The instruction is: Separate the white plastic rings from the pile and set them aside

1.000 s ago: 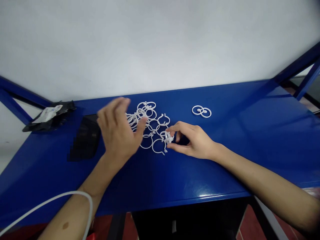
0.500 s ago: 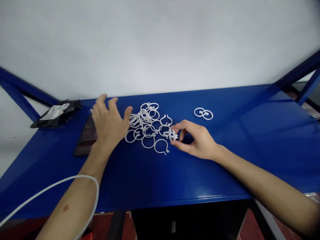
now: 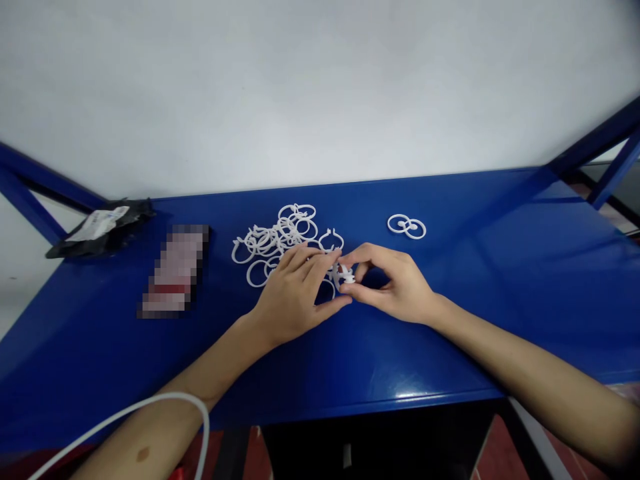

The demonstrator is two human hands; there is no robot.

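My right hand pinches a small set of white plastic ring clips between thumb and fingers, just above the blue table. From the left, my left hand closes around the same ring clips, its thumb below and its fingertips above. Part of them is hidden behind the fingers. Behind and partly under my left hand lies a loose pile of white ring clips, many with their ends parted. Farther right, two overlapping ring clips lie apart from the pile.
A pixelated flat dark-edged item lies left of the pile. Beyond it, a black plastic bag with a white label rests at the table's left end. A white cable loops over my left forearm. Blue frame bars rise at both sides.
My left hand has come down and right from above the flat item to the ring clips in my right hand. My right hand has stayed nearly in place, and the held clips have turned slightly.
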